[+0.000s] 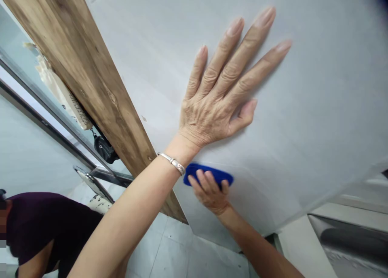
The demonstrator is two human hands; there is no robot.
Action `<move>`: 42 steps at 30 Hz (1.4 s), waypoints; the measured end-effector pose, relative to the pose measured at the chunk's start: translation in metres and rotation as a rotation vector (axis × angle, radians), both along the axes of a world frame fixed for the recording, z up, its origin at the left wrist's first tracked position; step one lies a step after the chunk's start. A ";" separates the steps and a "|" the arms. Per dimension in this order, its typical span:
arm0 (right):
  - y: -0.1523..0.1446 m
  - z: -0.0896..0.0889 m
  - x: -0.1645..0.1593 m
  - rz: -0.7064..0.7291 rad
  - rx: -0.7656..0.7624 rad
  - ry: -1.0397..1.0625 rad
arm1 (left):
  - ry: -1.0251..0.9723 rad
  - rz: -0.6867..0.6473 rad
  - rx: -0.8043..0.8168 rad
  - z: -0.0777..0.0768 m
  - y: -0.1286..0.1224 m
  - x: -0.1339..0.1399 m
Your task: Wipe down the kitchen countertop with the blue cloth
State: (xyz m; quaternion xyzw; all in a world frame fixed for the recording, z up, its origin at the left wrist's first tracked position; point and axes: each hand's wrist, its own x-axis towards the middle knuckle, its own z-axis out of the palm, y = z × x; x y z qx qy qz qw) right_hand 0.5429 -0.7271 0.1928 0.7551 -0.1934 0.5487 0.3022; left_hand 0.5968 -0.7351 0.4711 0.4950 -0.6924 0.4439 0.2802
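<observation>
My left hand [218, 83] lies with its fingers spread against a smooth pale grey wall panel [318, 100]. A silver bangle [172, 162] circles that wrist. Lower down, my right hand [214, 192] grips a flat, rounded blue pad [222, 175], its fingers bent over the pad's face. The pad sits against the same panel, just below my left wrist. Its exact kind is not clear, and my fingers cover part of it.
A wooden post [100, 79] borders the panel on the left. Beside it hang a cream bag [60, 90] and a black pouch [104, 148]. Another person in dark clothing [51, 221] bends at lower left. Tiled floor [169, 249] shows below; a white-framed unit [303, 241] stands lower right.
</observation>
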 end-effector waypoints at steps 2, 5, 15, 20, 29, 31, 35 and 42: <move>0.011 -0.035 0.030 0.178 0.080 0.137 | 0.020 0.022 0.024 0.001 0.001 -0.002; 0.022 -0.075 0.065 0.401 0.148 0.322 | 0.016 0.039 0.036 0.001 0.002 -0.002; -0.006 -0.163 -0.008 0.467 -0.188 0.575 | -0.016 -0.056 -0.072 -0.002 0.003 0.010; -0.030 -0.161 -0.098 0.380 -0.204 0.694 | 0.030 -0.134 -0.089 0.000 0.000 0.010; -0.052 0.044 -0.191 -0.008 -0.169 0.673 | -0.019 -0.179 -0.158 0.002 0.000 0.015; -0.055 0.102 -0.198 -0.086 -0.158 0.523 | -0.020 -0.193 -0.154 0.003 0.000 0.015; -0.066 0.207 -0.203 -0.174 -0.112 0.120 | -0.029 -0.181 -0.171 0.003 0.002 0.014; -0.077 0.336 -0.196 -0.080 -0.029 -0.059 | -0.023 -0.279 -0.084 0.007 -0.021 0.026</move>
